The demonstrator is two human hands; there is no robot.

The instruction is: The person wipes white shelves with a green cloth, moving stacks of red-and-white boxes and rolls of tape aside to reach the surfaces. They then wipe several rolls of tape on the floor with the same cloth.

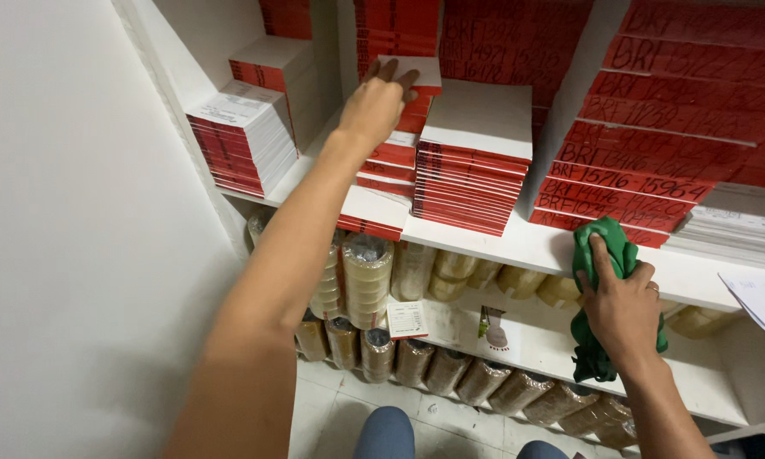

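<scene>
Left hand (pixel 374 106) reaches up, fingers spread flat on white-topped booklet (pixel 412 72) atop red stack. Right hand (pixel 622 306) clutches green cloth (pixel 607 242) against white shelf edge (pixel 518 246). Tape rolls (pixel 367 280) below, between both hands.

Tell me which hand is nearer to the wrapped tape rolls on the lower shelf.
Right. The right hand, holding a green cloth at the shelf edge, is just above the tape rolls. The left hand reaches higher, onto the red-spined booklet stack.
</scene>
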